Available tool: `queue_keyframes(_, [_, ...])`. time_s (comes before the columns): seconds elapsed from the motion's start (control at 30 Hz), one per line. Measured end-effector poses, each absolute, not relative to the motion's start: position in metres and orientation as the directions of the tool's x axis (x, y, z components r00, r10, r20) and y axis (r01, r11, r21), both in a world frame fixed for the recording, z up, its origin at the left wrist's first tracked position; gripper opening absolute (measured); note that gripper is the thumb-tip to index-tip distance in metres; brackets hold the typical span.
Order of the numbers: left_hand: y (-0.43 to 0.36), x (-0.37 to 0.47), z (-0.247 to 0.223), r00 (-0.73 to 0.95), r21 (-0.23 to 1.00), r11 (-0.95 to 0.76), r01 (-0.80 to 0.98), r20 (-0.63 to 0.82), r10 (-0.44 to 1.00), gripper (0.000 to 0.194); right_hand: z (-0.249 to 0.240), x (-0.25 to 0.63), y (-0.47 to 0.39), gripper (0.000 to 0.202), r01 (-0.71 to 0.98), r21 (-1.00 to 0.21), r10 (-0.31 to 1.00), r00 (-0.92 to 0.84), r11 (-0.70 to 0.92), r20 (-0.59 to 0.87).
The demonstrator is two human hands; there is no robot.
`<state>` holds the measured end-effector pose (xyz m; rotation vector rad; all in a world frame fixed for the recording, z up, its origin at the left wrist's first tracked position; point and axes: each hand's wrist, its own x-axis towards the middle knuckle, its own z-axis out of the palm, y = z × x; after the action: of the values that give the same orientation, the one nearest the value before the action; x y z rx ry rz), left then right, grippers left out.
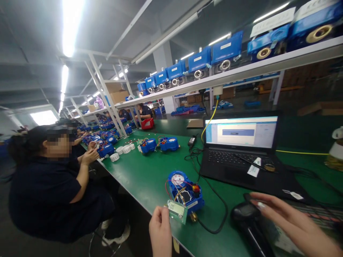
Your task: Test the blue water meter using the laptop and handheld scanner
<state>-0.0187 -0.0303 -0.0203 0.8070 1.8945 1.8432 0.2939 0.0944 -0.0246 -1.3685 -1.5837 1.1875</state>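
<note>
1. The blue round-bodied water meter with its cover off (184, 191) stands on the green desk (144, 178), near the front edge, at about 12 o'clock from the left hand (160, 231). A small green circuit board with a pale display (177, 210) hangs from the meter on thin red, yellow and black wires.
2. The left hand grasps this board at its lower left corner, between thumb and fingers. I judge it is good to keep the grip on the edges only, away from the display, and to leave the wires slack, because they look thin and easy to tear.
3. The right hand (292, 223) is released, fingers stretched flat, and its fingertips lie over a black glossy handheld device (246, 214) at 3 o'clock from the meter. If they really touch, I cannot tell.
4. The meter body looks like hard, shiny plastic, with a white dial on top and a brass fitting below.
5. A black cable (214, 200) curves around the meter to a black open laptop (238, 150).
6. At 10 o'clock, more blue meters (159, 144) and white ribbed rings (120, 151) lie before a seated person in dark clothes (53, 189).
</note>
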Motion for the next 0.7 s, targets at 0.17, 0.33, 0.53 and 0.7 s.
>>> queue_keyframes(0.17, [-0.030, -0.019, -0.017, -0.765, 0.985, -0.010, 0.170, 0.138, 0.629, 0.051, 0.013, 0.205, 0.082, 0.085, 0.084, -0.945, 0.829, -0.460, -0.317, -0.319])
queue_keyframes(0.33, [-0.033, -0.019, -0.013, -0.751, 0.984, -0.003, 0.179, 0.138, 0.645, 0.050, 0.004, 0.161, 0.087, 0.072, 0.076, -0.884, 0.721, -0.549, -0.461, -0.423])
queue_keyframes(0.53, [-0.034, -0.022, -0.013, -0.721, 0.981, 0.028, 0.192, 0.121, 0.683, 0.045, -0.007, 0.138, 0.092, 0.061, 0.069, -0.842, 0.665, -0.580, -0.536, -0.471])
queue_keyframes(0.7, [-0.034, -0.021, -0.013, -0.734, 0.978, 0.057, 0.202, 0.112, 0.670, 0.046, -0.012, 0.132, 0.092, 0.052, 0.037, -0.804, 0.638, -0.587, -0.594, -0.498])
